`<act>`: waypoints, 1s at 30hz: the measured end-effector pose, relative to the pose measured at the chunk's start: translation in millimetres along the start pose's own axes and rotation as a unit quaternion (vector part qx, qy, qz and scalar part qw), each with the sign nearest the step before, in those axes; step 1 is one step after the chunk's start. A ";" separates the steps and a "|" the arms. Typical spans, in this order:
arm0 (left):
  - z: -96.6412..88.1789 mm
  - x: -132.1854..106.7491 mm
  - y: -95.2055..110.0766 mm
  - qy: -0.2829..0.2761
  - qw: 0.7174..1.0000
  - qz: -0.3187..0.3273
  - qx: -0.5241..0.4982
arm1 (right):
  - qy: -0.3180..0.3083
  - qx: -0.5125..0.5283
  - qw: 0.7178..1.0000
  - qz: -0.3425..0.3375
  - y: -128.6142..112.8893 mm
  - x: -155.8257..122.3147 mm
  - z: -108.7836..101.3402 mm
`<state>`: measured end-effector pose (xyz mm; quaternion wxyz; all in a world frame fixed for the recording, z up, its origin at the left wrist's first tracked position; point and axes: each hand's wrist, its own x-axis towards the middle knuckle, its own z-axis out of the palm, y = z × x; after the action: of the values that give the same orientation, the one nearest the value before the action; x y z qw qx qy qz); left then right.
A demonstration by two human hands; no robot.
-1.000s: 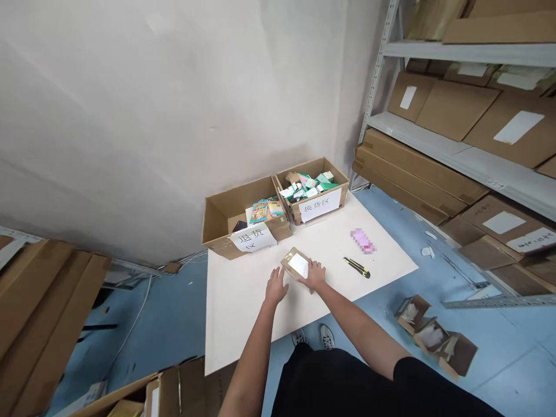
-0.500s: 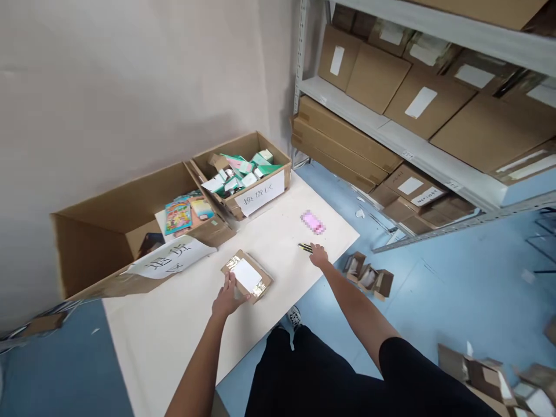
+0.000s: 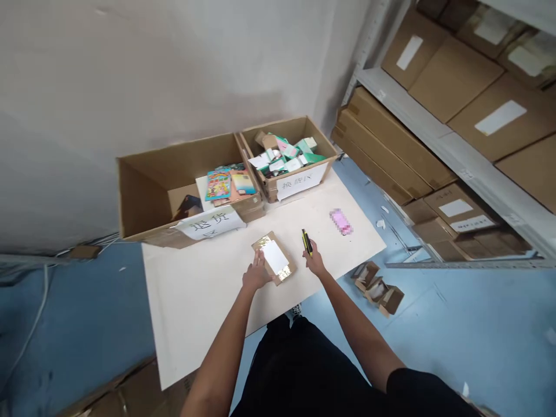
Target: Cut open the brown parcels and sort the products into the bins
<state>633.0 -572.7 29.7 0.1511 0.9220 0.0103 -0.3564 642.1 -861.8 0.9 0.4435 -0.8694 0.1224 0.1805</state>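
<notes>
A small taped cardboard box (image 3: pixel 285 259) with a white label lies flat on the white table (image 3: pixel 195 301). My left hand (image 3: pixel 257 273) grips its near left side, fingers at the left edge and thumb along the near edge. In my right hand (image 3: pixel 315 260) is a yellow and black utility knife (image 3: pixel 307 242), its front end pointing away from me. The knife is above the table to the right of the box, apart from it. Whether its blade is out, I cannot tell.
Behind stand a large open carton (image 3: pixel 143 197) with colourful booklets (image 3: pixel 218 184) and another carton (image 3: pixel 319 127) with green and white packets. A blurred pink item (image 3: pixel 341 222) lies at the right. Shelving (image 3: pixel 417 124) with boxes is beyond; small open boxes (image 3: pixel 377 288) are on the floor.
My right hand has picked the utility knife up from the table and turned it upward, nearer the box. My left hand stays on the box. The view has shifted.
</notes>
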 end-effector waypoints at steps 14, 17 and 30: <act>18.0 -1.8 -3.6 0.065 0.995 0.024 -0.070 | -0.109 -0.347 0.929 -0.068 -142.3 -18.0 69.9; 18.2 -1.8 -5.3 0.070 0.994 0.031 -0.079 | -0.128 -0.377 0.916 -0.054 -133.7 -35.8 62.6; 11.4 -4.9 -5.1 0.082 0.994 0.037 -0.065 | -0.192 -0.401 0.896 0.009 -74.6 -123.8 -15.6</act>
<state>621.3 -570.7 23.6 0.2224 0.9361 0.0119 -0.2722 561.1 -825.0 115.8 0.0701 -0.9209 -0.0399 0.3814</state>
